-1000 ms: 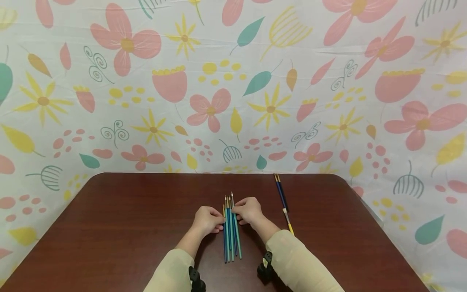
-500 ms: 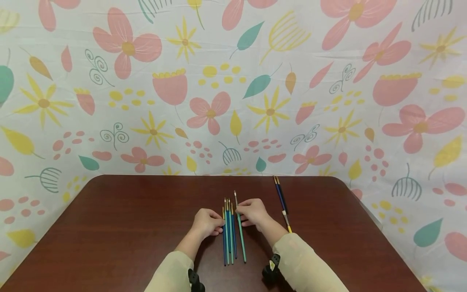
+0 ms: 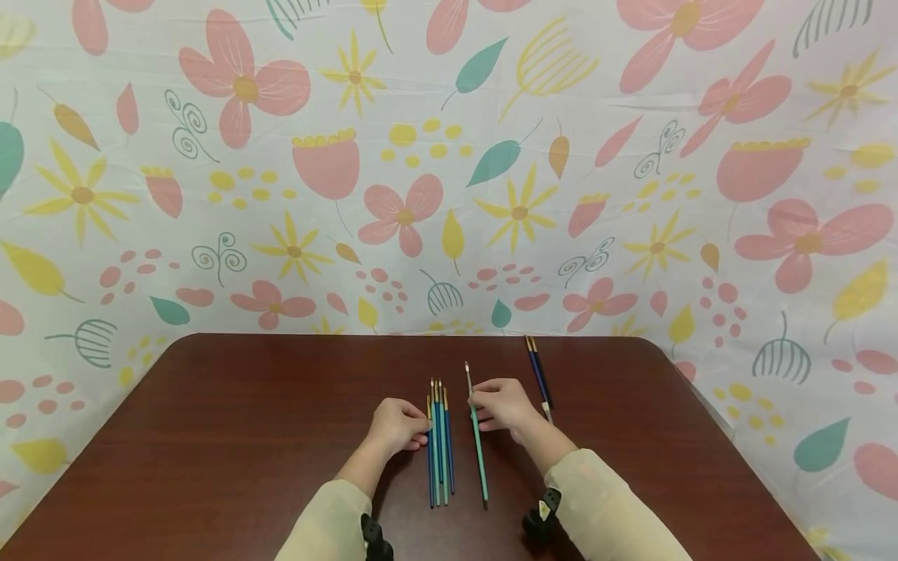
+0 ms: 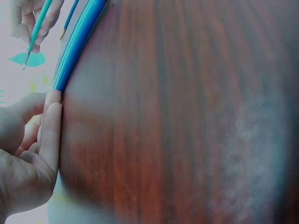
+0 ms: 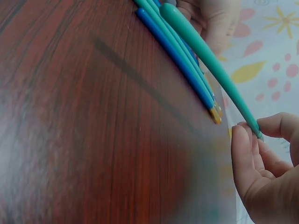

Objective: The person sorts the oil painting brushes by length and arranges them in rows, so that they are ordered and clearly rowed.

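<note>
A green-handled brush (image 3: 479,444) is pinched near its metal collar by my right hand (image 3: 507,407); in the right wrist view the brush (image 5: 215,67) is raised off the table, its shadow below, thumb and fingertips of the hand (image 5: 266,172) around it. Left of it, several blue and green brushes (image 3: 440,452) lie side by side on the table, bristles away from me. My left hand (image 3: 394,427) has its fingertips at the leftmost blue brush. In the left wrist view, the fingertips of that hand (image 4: 35,149) touch a blue brush (image 4: 80,42); whether they grip it is unclear.
Two dark-handled brushes (image 3: 540,374) lie at the table's back right, with a white-tipped brush (image 3: 547,411) just below them, partly hidden by my right arm. The brown table (image 3: 245,436) meets a flower-patterned cloth (image 3: 449,156) at its back edge.
My right hand has moved right, carrying the green brush away from the group. My left hand has stayed almost where it was beside the other brushes.
</note>
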Available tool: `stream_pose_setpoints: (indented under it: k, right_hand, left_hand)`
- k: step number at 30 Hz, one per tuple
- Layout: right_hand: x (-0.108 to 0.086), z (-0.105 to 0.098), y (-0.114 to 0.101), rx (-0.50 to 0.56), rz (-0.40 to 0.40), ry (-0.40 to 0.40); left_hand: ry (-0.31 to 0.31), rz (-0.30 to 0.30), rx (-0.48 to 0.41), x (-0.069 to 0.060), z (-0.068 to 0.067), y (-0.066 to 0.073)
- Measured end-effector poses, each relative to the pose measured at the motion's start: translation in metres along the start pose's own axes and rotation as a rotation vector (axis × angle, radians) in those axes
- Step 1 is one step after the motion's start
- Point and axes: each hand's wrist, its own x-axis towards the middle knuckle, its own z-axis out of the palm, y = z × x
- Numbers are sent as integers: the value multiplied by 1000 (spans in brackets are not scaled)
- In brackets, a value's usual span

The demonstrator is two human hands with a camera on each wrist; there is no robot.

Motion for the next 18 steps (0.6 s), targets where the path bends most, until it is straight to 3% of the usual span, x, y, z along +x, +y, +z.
stream_pose_setpoints:
  k: [18]
  right_hand:
    - [-7, -36, 5, 31, -10, -7]
  left_hand:
    - [0, -5, -8, 0, 0, 2]
